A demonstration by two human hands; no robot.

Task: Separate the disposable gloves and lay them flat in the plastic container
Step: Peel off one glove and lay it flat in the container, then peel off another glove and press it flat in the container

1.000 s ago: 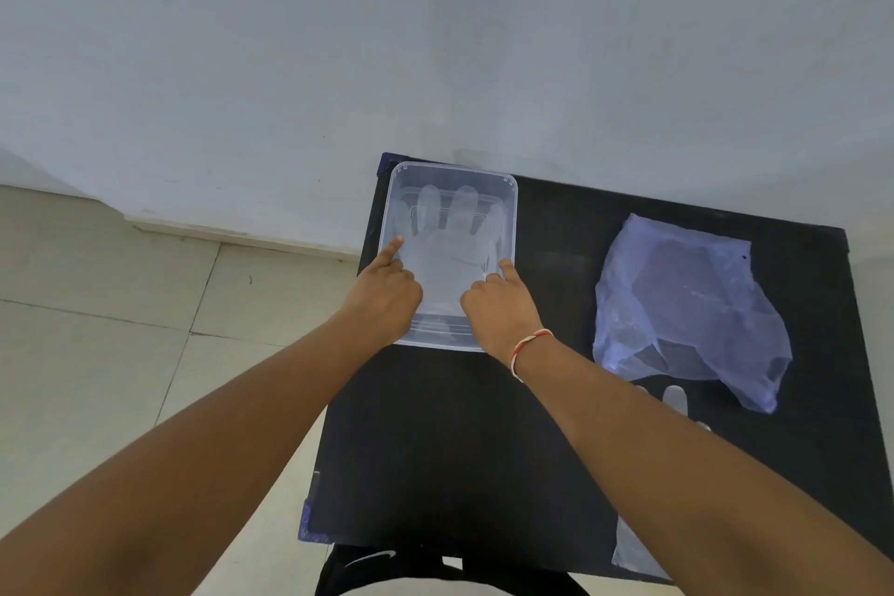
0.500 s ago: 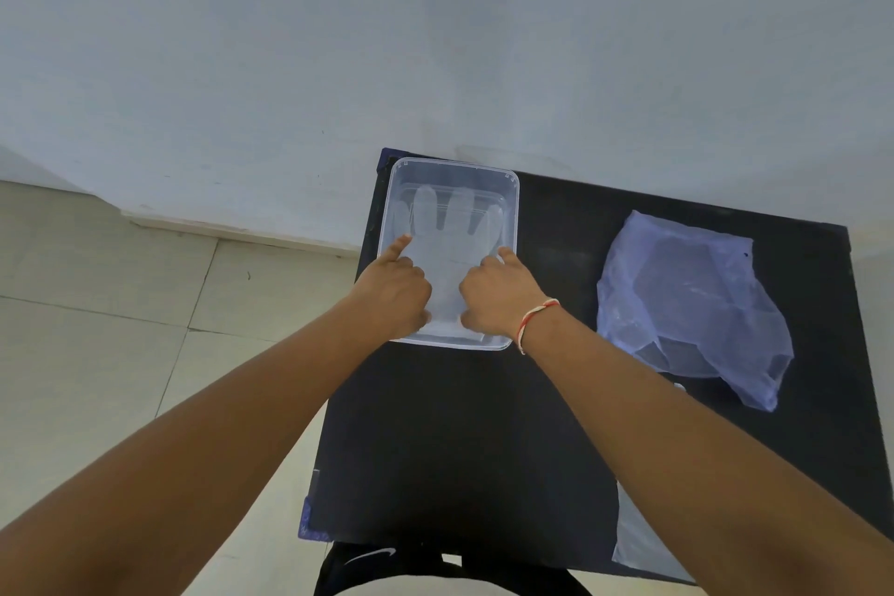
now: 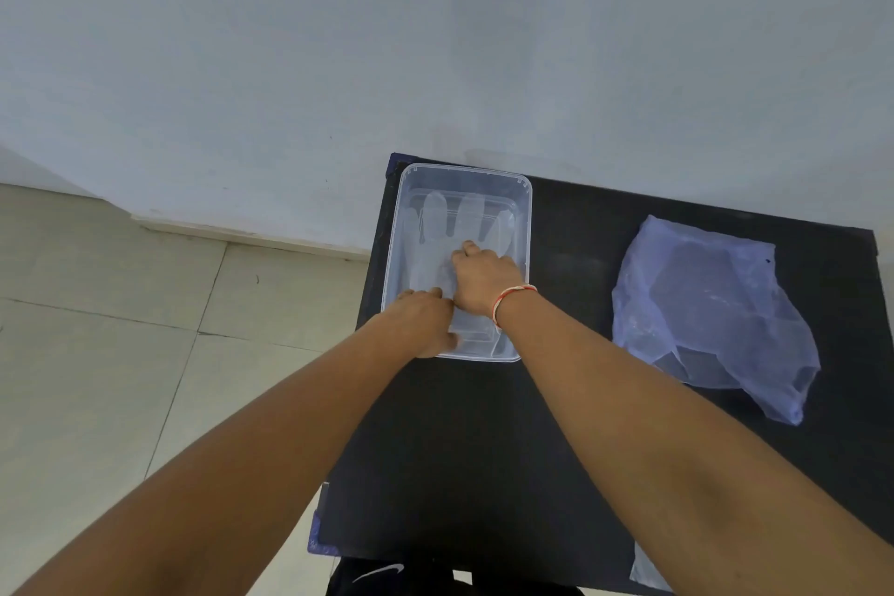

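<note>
Both hands slid further in since a moment ago: left hand [image 3: 425, 322] flat at the near rim, right hand [image 3: 484, 278] now pressing fingers-down on the thin see-through glove [image 3: 447, 232] lying spread in the clear rectangular plastic container [image 3: 525, 218]; crinkly bluish bag [image 3: 711, 305] sits well right on the matte black table [image 3: 459, 440]

Clear plastic on a matt black worktop

The container [image 3: 525, 227] at frame centre is clear, smooth, faintly glossy plastic; the glove [image 3: 447, 227] inside is thin translucent film. The bag [image 3: 711, 305] at right is crinkled bluish-clear plastic. The worktop [image 3: 484, 450] looks matt black; the floor tiles [image 3: 96, 353] at left are smooth and pale.
</note>
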